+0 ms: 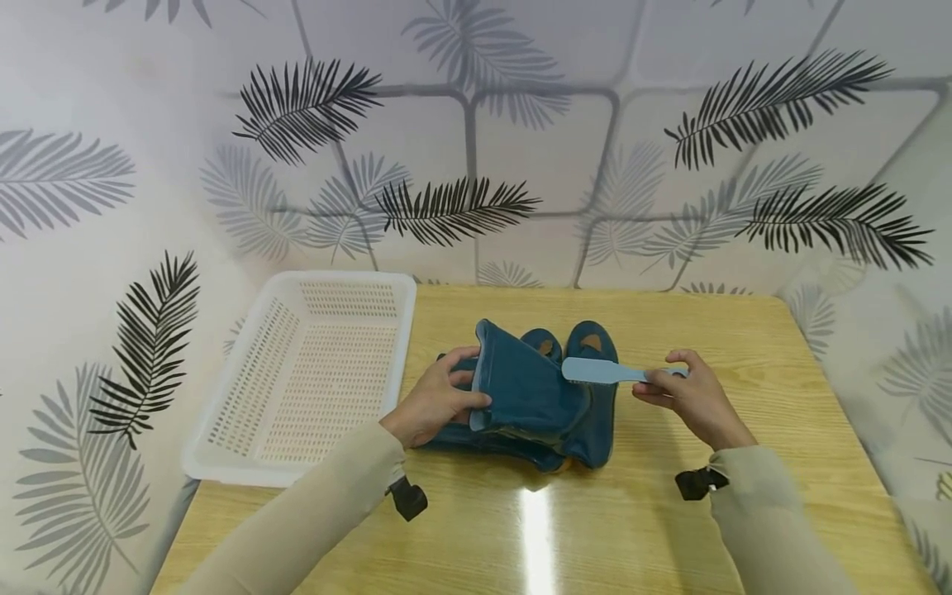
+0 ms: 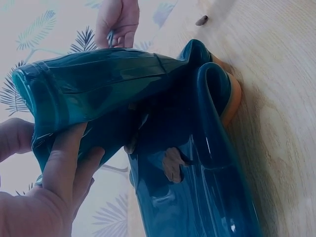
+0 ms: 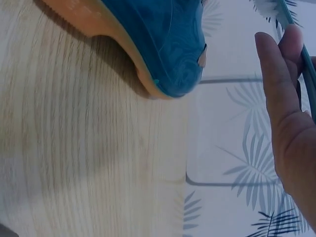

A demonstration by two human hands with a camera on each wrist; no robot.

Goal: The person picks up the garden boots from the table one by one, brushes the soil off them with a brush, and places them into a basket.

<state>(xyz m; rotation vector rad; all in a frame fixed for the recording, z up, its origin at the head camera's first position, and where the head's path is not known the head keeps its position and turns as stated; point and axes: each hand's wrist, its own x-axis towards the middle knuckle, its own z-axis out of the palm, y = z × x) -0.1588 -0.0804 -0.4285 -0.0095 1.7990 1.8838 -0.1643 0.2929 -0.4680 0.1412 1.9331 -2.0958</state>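
Note:
A pair of dark teal rubber boots with orange soles is on the table. My left hand (image 1: 439, 401) grips the upper boot (image 1: 528, 384) by the rim of its shaft, fingers on one side and thumb on the other. Beneath it lies the lower boot (image 2: 202, 187), with a brown patch (image 2: 173, 165) on its surface. My right hand (image 1: 695, 401) holds a light blue brush (image 1: 591, 370) by its handle, the head overlapping the boots in the head view. Pale bristles (image 3: 266, 7) show in the right wrist view. More brown patches (image 1: 591, 341) mark the toes.
To the left stands a white perforated plastic basket (image 1: 405, 330). A small brown bit (image 2: 202, 20) lies on the wooden table (image 1: 714, 330) near the boots. Behind the table rises a wall (image 1: 535, 149) with a leaf pattern.

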